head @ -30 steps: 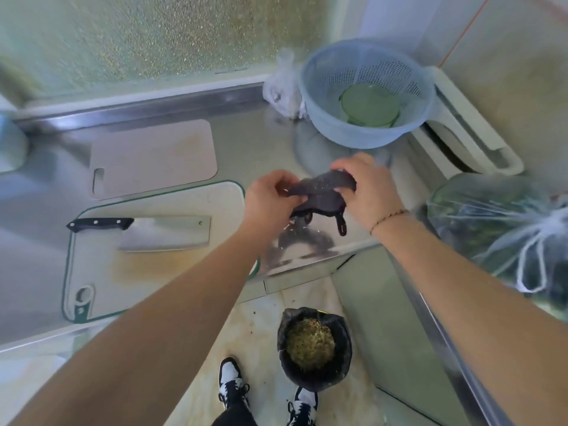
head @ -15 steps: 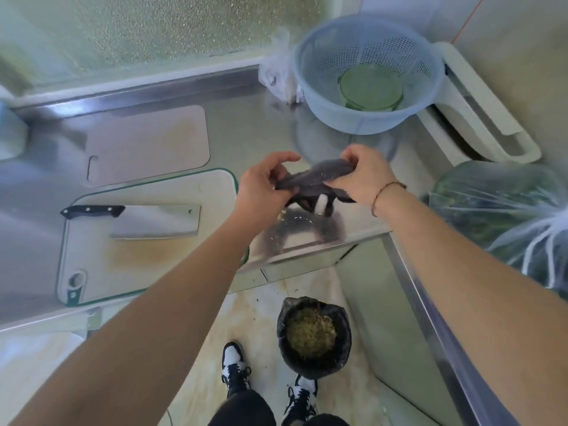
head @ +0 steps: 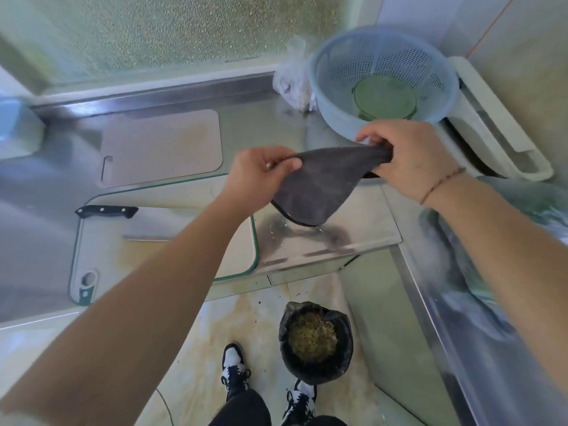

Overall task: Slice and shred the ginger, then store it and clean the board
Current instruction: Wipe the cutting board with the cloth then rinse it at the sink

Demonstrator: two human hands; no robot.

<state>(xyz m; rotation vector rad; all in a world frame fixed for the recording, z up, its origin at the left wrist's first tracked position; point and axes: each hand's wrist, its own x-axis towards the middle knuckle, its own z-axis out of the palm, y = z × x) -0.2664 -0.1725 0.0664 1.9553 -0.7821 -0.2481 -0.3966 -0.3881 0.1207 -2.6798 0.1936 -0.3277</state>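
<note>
Cutting board [head: 101, 256] lies on the desk [head: 338, 238] left of the hands, cleaver [head: 132, 221] on it. Left hand [head: 256, 176] and right hand [head: 405, 158] each pinch a dark gray cloth [head: 319, 186], stretched between them above the desk. Blue colander [head: 335, 87] just beyond right hand.

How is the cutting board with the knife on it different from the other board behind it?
The front cutting board has a green rim and a round hole at its corner; the back board is plain pinkish-grey with a slot handle. The front one carries a cleaver, while the back one carries nothing. The front one looks bigger and yellow-stained. Both lie flat on the steel counter.
</note>
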